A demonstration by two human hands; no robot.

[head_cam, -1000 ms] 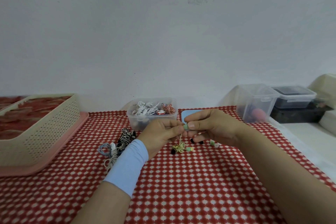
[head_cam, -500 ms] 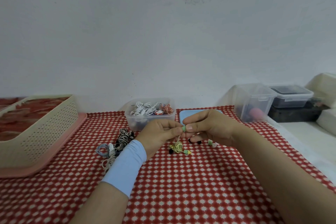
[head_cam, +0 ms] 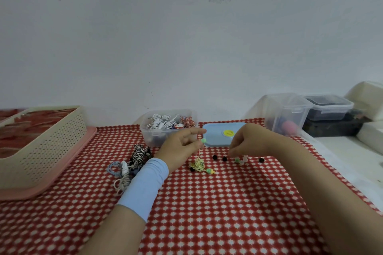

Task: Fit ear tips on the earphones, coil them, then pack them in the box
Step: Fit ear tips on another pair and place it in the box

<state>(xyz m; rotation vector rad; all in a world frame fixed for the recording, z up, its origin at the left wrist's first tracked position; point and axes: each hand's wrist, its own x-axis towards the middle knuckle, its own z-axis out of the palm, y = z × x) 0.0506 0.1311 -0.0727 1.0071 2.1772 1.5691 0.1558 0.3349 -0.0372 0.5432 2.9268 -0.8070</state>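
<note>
My left hand pinches a green earbud of the yellow earphones, whose tangled cord hangs down onto the red checked cloth. The second green earbud lies beside the tangle. My right hand hovers with fingertips down over loose ear tips, black and pale, strewn on the cloth. It holds nothing that I can see. A clear box of coiled earphones stands behind my left hand.
A pile of uncoiled earphones lies left of my left wrist. A blue lid rests behind my hands. A cream basket on a pink tray is at the left. Clear containers stand at the right.
My hands were together on the green earbud. Now my right hand has let go and moved right and down to the loose ear tips. My left hand still holds the earbud.
</note>
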